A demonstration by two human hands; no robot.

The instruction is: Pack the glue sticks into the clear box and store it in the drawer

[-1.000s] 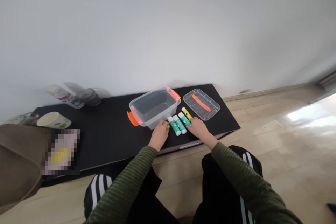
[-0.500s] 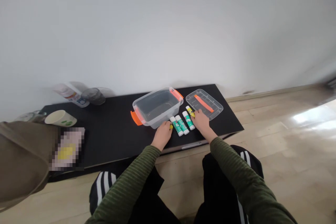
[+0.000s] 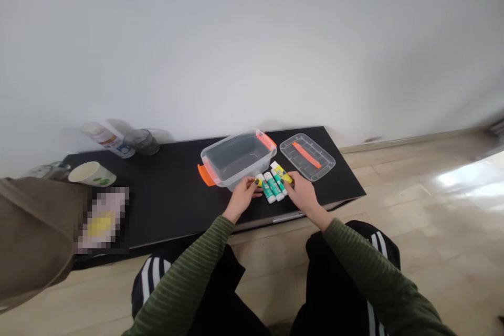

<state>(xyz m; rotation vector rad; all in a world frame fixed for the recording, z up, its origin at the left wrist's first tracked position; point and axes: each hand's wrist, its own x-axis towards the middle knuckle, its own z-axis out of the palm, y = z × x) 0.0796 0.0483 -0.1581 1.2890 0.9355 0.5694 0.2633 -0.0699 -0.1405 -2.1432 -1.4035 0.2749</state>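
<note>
Head view: near the clear box (image 3: 252,169), our left hand (image 3: 241,197) and right hand (image 3: 304,193) are each pinching a yellow tube (image 3: 282,172).

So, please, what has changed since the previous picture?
The right hand has brought its yellow glue stick leftward, partly covering the rightmost green glue stick, which now lies nearer the middle green glue stick. The left hand shows more of its yellow item. The clear plastic box and orange-handled lid stay put.

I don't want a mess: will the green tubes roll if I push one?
Probably: the green tubes look round and lie on their sides. Lying side by side, one may bump its neighbour. Small beside the clear box, each is likely light.
</note>
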